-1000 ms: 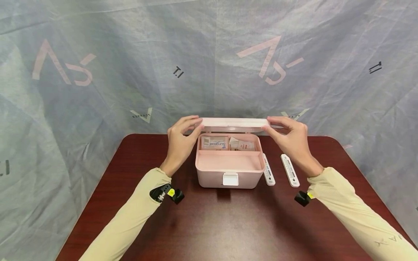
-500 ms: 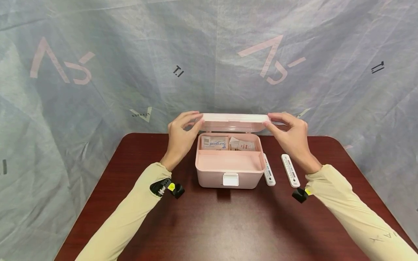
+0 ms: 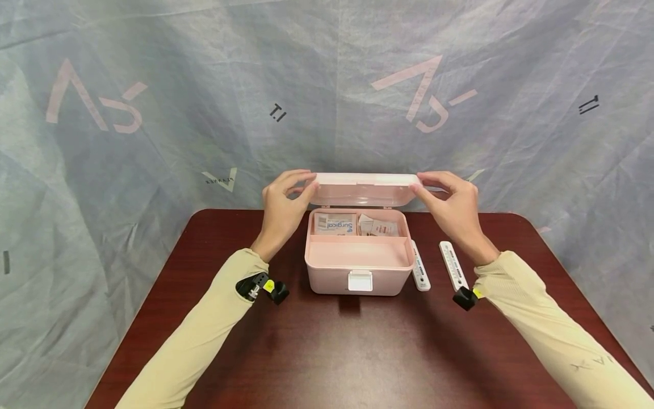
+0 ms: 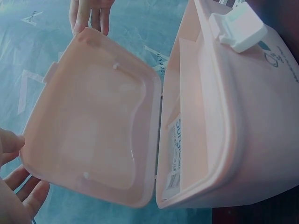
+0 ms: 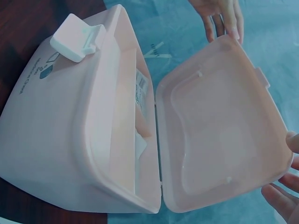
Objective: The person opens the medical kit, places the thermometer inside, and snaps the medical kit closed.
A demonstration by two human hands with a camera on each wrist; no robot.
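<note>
A pink medicine box (image 3: 327,281) stands on the table, its hinged lid (image 3: 363,194) raised and tipped back. My left hand (image 3: 286,211) pinches the lid's left corner between thumb and fingers. At the opposite corner, my right hand (image 3: 453,215) grips the lid in the same way. Both wrist views show the lid's inner side and the hinge line. Inside, a packet printed "Surgical" (image 3: 334,224) lies in the back left compartment, and small paper sachets (image 3: 380,227) fill the back right one. The wide front compartment is bare. A white latch (image 3: 360,280) sits on the front wall.
Two slim white thermometers (image 3: 421,270) with printed scales lie right of the box, one close to its side and one farther right. The dark red table (image 3: 347,352) extends in front. A grey printed cloth (image 3: 337,91) hangs behind the table.
Both hands have raised the lid's front edge and swung it farther back, so more of its inside shows. The box and thermometers have stayed in place.
</note>
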